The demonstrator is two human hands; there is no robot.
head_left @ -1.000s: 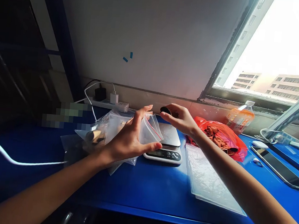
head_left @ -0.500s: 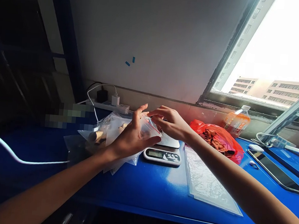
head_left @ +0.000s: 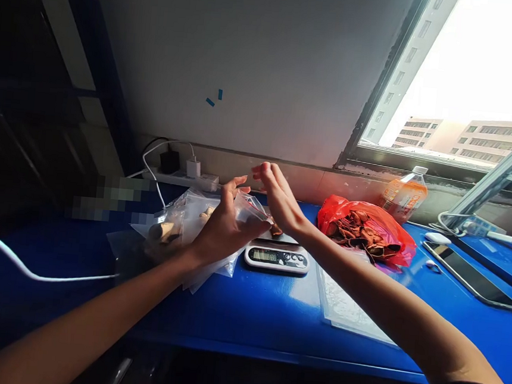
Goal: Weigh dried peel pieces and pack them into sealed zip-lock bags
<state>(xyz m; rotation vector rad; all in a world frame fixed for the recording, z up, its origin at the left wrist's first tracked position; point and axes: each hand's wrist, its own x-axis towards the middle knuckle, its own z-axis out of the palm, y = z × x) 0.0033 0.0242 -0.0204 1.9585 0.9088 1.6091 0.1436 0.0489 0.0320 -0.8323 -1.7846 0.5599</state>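
My left hand (head_left: pixel 221 231) holds a clear zip bag (head_left: pixel 249 208) with its thumb along the near side. The other fingers curl up round the far side. My right hand (head_left: pixel 284 203) is raised beside the bag's mouth, fingers stretched out and nothing visible in them. Beneath both hands sits a small white digital scale (head_left: pixel 277 258); its digits are too small to read. A few brown dried pieces (head_left: pixel 276 228) show on its plate, partly hidden by my right hand.
Clear bags with pale chunks (head_left: pixel 165 232) lie left of the scale. Rightward are a red plastic bag (head_left: pixel 326 213) of brown dried pieces, a stack of clear bags (head_left: pixel 353 314), an orange drink bottle (head_left: pixel 403 196) and a phone (head_left: pixel 472 277). A power strip (head_left: pixel 176 178) lies by the wall.
My right hand has come off the zip bag's mouth and straightened its fingers upward. Brown pieces on the scale's plate now show. The view has shifted slightly.
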